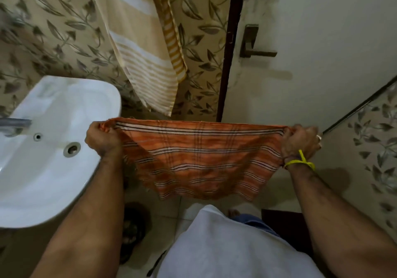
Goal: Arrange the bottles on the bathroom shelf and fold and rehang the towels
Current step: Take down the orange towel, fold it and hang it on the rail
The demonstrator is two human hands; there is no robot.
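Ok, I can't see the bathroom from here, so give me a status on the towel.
Left hand and right hand each grip a top corner. Orange towel stretched out, hanging free. Sink close at left, not touching.

Down on the pale tiled floor, grout lines run across the strip showing between the person's arms. At about seven o'clock of the view, a dark sandal lies flat on the tiles, just below the rim of the white basin above it. Over at five o'clock, a dark brown mat sits on the floor, its near part hidden by the right forearm. Between sandal and mat, bare toes rest on the tiles, peeking past the white shirt hem.
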